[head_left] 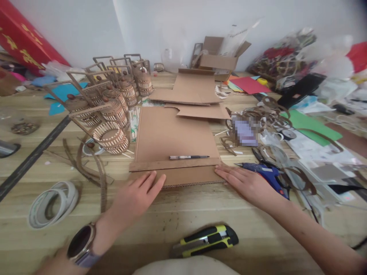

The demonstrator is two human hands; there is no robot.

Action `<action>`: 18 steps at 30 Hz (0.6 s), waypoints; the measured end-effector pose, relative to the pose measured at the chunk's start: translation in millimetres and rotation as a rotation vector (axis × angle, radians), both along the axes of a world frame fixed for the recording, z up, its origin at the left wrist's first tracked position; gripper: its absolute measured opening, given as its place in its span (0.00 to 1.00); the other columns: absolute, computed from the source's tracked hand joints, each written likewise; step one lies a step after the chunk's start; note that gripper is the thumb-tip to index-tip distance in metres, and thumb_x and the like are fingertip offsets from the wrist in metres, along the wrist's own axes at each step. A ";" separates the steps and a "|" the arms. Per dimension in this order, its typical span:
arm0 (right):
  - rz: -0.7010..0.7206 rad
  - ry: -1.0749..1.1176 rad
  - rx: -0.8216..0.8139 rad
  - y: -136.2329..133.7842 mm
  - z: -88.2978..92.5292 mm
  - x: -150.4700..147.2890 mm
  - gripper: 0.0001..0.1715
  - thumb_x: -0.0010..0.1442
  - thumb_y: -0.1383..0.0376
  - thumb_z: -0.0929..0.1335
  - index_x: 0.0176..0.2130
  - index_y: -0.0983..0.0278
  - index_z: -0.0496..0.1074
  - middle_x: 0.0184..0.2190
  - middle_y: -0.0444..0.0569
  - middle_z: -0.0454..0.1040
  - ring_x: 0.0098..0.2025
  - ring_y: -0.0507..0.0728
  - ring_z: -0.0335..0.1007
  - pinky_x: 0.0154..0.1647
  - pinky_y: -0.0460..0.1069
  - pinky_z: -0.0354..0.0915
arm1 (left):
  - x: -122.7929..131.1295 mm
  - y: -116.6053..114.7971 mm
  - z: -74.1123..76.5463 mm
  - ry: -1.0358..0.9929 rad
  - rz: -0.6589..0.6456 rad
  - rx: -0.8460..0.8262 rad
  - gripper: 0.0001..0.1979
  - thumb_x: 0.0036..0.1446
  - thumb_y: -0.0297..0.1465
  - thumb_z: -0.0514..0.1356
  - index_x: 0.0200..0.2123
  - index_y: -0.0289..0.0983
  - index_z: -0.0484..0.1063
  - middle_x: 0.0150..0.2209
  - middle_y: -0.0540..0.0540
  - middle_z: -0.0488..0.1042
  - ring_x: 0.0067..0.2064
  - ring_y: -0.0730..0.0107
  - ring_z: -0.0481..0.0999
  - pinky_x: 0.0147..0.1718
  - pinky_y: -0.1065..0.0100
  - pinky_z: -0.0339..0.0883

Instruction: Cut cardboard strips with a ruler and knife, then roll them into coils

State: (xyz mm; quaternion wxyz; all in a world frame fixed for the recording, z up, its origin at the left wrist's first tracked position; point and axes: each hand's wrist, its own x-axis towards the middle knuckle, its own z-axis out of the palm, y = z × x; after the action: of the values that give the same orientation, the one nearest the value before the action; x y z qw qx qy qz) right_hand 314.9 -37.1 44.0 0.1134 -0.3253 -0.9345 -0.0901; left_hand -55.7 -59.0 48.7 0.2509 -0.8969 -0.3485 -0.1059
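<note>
A large brown corrugated cardboard sheet (172,135) lies flat on the wooden table in front of me. A narrow cardboard strip (174,164) runs across its near part, and a dark pen (189,157) rests just beyond the strip. My left hand (137,196) lies flat with fingers stretched out, fingertips on the sheet's near left corner. My right hand (243,183) lies flat too, fingers extended, touching the sheet's near right corner. Neither hand holds anything. A watch sits on my left wrist.
A yellow and black utility knife (205,240) lies near the front edge. A blue glue gun (265,173) sits under my right hand's far side. Tape rolls (53,204) lie at left. Several cardboard lantern models (110,107) stand at back left. Cardboard rings, coloured paper and a box clutter the right.
</note>
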 end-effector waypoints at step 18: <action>-0.113 0.062 -0.490 -52.7 -44.5 4.8 0.48 0.58 0.83 0.55 0.71 0.56 0.43 0.71 0.51 0.50 0.72 0.56 0.42 0.71 0.61 0.49 | -14.9 -56.7 -38.5 0.285 0.095 -0.296 0.40 0.59 0.15 0.50 0.71 0.45 0.46 0.65 0.29 0.61 0.64 0.47 0.66 0.47 0.60 0.75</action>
State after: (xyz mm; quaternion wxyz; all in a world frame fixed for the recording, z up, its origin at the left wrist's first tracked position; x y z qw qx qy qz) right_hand 319.6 -89.8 -0.5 0.0545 -0.3972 -0.9049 0.1431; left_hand -70.6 -115.8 10.2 0.1680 -0.9124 -0.3632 0.0861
